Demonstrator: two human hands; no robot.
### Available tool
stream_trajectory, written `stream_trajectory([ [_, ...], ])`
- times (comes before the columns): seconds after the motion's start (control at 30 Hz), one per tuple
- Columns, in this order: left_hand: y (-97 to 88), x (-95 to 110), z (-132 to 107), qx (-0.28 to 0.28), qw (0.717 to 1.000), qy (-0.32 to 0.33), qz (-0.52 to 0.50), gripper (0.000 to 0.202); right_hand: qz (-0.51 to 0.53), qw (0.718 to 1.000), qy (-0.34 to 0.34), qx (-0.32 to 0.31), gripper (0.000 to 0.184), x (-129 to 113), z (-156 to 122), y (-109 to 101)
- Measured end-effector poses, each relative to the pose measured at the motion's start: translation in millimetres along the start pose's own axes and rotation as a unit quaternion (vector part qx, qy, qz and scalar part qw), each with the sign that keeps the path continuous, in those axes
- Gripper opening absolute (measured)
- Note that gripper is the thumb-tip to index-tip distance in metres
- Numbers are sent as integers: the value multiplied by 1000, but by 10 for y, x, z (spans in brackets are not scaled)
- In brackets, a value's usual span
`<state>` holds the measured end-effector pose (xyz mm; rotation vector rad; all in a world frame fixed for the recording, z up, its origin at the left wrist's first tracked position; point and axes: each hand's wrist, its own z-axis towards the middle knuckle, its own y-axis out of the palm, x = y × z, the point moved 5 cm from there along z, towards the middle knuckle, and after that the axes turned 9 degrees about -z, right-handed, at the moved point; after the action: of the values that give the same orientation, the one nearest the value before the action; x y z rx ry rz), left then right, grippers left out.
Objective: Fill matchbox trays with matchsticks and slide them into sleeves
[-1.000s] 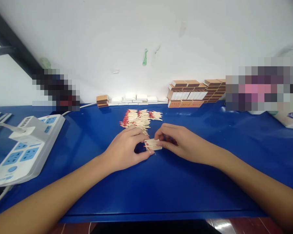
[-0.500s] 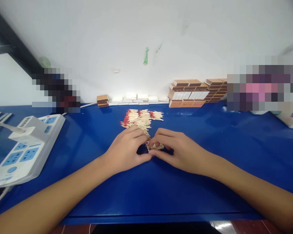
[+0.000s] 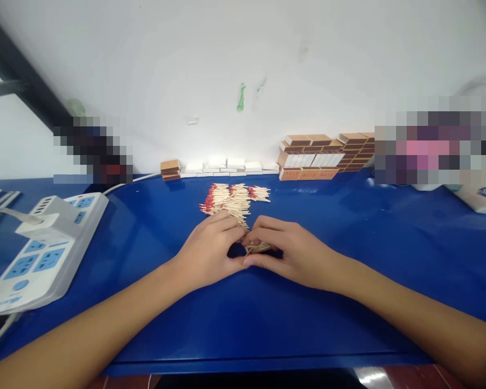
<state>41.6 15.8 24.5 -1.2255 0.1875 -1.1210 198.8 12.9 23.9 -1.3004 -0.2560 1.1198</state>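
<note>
My left hand (image 3: 213,243) and my right hand (image 3: 285,246) meet at the fingertips over the blue table, both with fingers curled in. Between them is a small bunch of matches (image 3: 260,247), pale sticks showing under the arch of my right fingers. My right thumb and fingers grip the bunch, while my left fingertips and thumb close on its left end. The match heads in this bunch are hidden by my fingers. Just beyond my left hand lies a spread of loose matches (image 3: 237,202), red heads mostly pointing left.
Along the wall stand white matchbox trays (image 3: 227,166), two stacked brown matchboxes (image 3: 170,169) and a larger stack of matchboxes (image 3: 311,156). A white power strip (image 3: 52,254) with a plugged-in adapter lies on the left. A white packet (image 3: 480,194) is at far right.
My right fingers have shifted slightly left and closed further over the matches, hiding the red head seen before. My left hand has hardly moved; the loose matches lie as before.
</note>
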Motion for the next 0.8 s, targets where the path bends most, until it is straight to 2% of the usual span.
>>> stream_trajectory([
  [0.27, 18, -30, -7, -2, 1000, -6, 5, 21, 17, 999, -21, -26, 13, -50, 16, 37],
  [0.47, 8, -9, -8, 7, 1000, 5, 7, 16, -3, 999, -24, -22, 11, -49, 12, 19],
  [0.63, 3, 4, -7, 14, 1000, 0, 0, 21, -11, 1000, 0, 14, 14, 7, 9, -59],
  [0.8, -8, -5, -9, 16, 1000, -6, 4, 27, -9, 996, 56, 68, 11, 86, 11, -190],
])
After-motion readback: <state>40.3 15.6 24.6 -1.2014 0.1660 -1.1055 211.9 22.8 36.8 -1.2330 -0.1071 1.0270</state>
